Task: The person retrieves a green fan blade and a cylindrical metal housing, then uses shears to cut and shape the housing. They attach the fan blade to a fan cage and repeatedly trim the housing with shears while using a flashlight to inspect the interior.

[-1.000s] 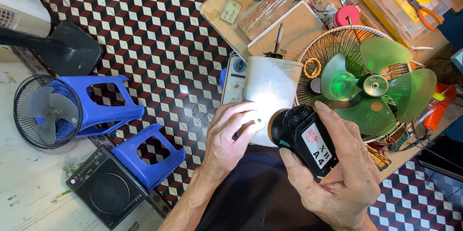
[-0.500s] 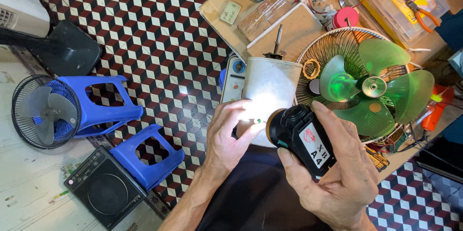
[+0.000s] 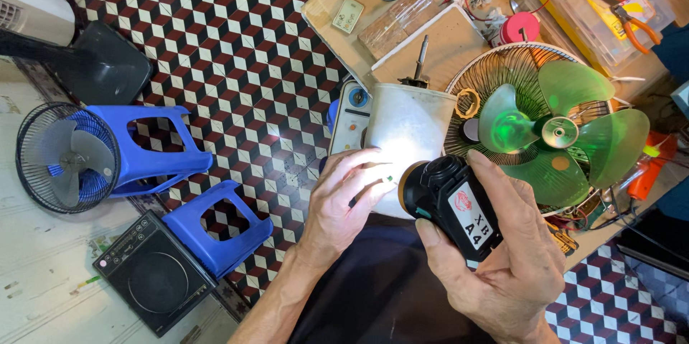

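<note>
The right hand (image 3: 502, 258) is grasping a black, chunky torch-like lamp with an orange-rimmed head (image 3: 448, 200), its grip wrapped around the body with the thumb lying along the top and a white label facing up. The lamp is being held over the person's dark lap, just in front of the bench (image 3: 438, 42), and its head is pointing left at a white cylindrical plastic housing (image 3: 405, 139), which is glowing brightly where the light is falling. The left hand (image 3: 344, 207) is resting its fingertips against the lit lower side of that housing; a small dark sliver is showing between its fingers, but whether the grip is pinching it cannot be told. The housing is standing at the bench edge, with a dark metal shaft sticking out of its far end. Just to its right, a round wire fan guard (image 3: 502, 75) is lying flat with a translucent green three-blade fan propeller (image 3: 556, 132) on it. Down on the chequered tile floor to the left, two blue plastic stools (image 3: 179, 164) are sitting beside a small dark-caged fan (image 3: 64, 157).
</note>
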